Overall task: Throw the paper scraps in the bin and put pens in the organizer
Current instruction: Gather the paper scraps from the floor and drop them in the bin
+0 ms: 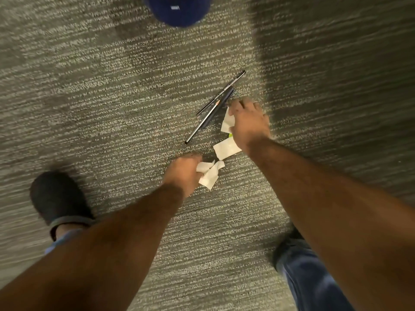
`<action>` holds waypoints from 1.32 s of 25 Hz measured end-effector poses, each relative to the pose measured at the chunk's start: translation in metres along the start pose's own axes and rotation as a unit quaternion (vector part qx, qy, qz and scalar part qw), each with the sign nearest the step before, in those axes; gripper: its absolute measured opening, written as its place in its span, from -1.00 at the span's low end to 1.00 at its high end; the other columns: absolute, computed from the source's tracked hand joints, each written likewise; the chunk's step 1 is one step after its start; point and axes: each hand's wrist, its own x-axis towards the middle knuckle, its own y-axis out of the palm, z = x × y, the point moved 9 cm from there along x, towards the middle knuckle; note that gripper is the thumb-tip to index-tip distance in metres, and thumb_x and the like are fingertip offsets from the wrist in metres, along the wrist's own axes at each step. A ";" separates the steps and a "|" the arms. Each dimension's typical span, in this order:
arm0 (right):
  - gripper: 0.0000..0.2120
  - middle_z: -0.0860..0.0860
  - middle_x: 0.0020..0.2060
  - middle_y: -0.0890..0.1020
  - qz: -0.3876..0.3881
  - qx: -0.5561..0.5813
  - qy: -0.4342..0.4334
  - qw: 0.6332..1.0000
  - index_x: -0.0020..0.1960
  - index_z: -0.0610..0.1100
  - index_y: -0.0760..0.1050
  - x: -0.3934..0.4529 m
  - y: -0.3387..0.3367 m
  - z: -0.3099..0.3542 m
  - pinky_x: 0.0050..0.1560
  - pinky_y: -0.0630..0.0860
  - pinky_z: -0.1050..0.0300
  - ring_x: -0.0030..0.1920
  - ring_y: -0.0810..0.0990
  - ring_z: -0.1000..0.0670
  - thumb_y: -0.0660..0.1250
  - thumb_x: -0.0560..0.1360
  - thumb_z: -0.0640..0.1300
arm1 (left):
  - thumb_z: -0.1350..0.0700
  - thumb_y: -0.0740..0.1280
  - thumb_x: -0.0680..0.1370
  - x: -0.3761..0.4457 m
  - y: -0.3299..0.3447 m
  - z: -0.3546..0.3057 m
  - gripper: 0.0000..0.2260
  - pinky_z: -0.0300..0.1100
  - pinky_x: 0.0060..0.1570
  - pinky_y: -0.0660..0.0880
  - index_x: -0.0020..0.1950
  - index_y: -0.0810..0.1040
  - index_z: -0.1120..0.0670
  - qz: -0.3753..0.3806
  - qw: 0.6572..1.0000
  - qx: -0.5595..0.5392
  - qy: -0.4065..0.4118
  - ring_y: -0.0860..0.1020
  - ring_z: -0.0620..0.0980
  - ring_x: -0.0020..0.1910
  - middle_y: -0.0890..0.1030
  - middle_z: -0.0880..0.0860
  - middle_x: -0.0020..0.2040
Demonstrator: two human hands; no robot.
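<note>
On the grey carpet lie a thin black pencil (pixel 221 92), a dark blue pen (pixel 219 107) and another thin black pencil (pixel 197 129), close together and slanted. My left hand (pixel 183 172) is closed around crumpled white paper scraps (pixel 210 173). My right hand (pixel 248 118) is down on the floor just right of the pens, with its fingers pinching a white paper scrap (pixel 227 121). A flat white scrap (pixel 225 149) with a bit of green at its top edge lies on the carpet between my hands, partly under my right wrist.
The brim of a blue cap (pixel 177 10) shows at the top edge. My left foot in a dark shoe (pixel 56 198) stands at lower left, and my right leg in blue jeans (pixel 307 272) at lower right. Carpet stretches all around.
</note>
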 end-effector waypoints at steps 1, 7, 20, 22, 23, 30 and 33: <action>-0.59 -0.06 0.45 0.42 -0.007 0.010 -0.002 1.000 0.32 0.01 0.48 -0.002 -0.002 -0.003 0.43 0.42 -0.23 0.42 0.41 -0.12 0.44 0.53 -0.27 | 0.08 0.47 0.59 -0.005 0.001 0.012 -0.56 -0.14 -0.11 0.67 0.45 0.48 -0.01 0.006 0.997 -0.069 -0.036 0.68 0.02 -0.02 0.65 0.06 0.22; -0.81 0.08 0.20 0.58 0.052 0.224 -0.040 0.972 -0.16 0.07 0.63 -0.030 0.004 -0.007 0.43 0.44 -0.17 0.32 0.49 -0.05 0.61 0.43 -0.16 | 0.07 0.36 0.66 -0.018 -0.003 0.055 -0.69 -0.34 -0.60 0.39 0.41 0.49 -0.05 -0.014 0.971 -0.215 -0.104 0.56 -0.06 -0.41 0.65 0.03 -0.11; -0.44 -0.09 0.40 0.37 0.045 -0.051 -0.012 0.998 0.38 0.01 0.42 -0.077 0.077 0.014 0.41 0.47 -0.32 0.40 0.39 -0.19 0.51 0.48 -0.30 | 0.07 0.24 0.72 -0.003 -0.026 0.071 -0.75 -0.32 -0.60 0.38 0.41 0.46 -0.04 -0.061 0.962 -0.236 -0.121 0.53 -0.07 -0.39 0.61 0.01 -0.13; -0.38 -0.09 0.37 0.39 0.030 -0.026 0.029 0.999 0.42 0.00 0.36 -0.076 0.077 0.008 0.38 0.52 -0.26 0.35 0.44 -0.20 0.50 0.47 -0.34 | 0.10 0.26 0.71 0.001 -0.018 0.065 -0.83 -0.29 -0.59 0.35 0.29 0.53 -0.03 -0.003 0.948 -0.301 -0.102 0.45 -0.08 -0.39 0.60 0.06 -0.11; -0.35 -0.08 0.37 0.39 0.028 0.016 0.049 0.998 0.43 0.01 0.34 -0.075 0.079 0.004 0.36 0.54 -0.22 0.31 0.50 -0.18 0.48 0.47 -0.38 | 0.11 0.27 0.71 0.002 -0.016 0.062 -0.86 -0.29 -0.59 0.33 0.25 0.56 -0.01 0.017 0.944 -0.314 -0.095 0.42 -0.09 -0.40 0.60 0.07 -0.12; -0.72 -0.02 0.09 0.75 -0.009 0.357 0.235 0.904 0.06 -0.03 0.67 -0.096 0.065 -0.054 0.08 0.53 0.27 0.08 0.71 -0.04 0.46 0.49 -0.38 | 0.14 0.30 0.70 0.019 -0.015 0.067 -0.87 -0.29 -0.60 0.28 0.18 0.57 -0.06 0.097 0.947 -0.291 -0.092 0.38 -0.09 -0.41 0.59 0.10 -0.09; -0.67 0.08 0.25 0.62 0.009 0.293 0.140 0.946 -0.20 0.07 0.65 -0.095 0.044 -0.026 0.13 0.45 0.39 0.18 0.62 0.06 0.50 0.47 -0.38 | 0.12 0.28 0.71 0.023 -0.013 0.071 -0.86 -0.28 -0.59 0.28 0.20 0.56 -0.09 0.109 0.950 -0.276 -0.100 0.36 -0.13 -0.45 0.61 0.11 -0.11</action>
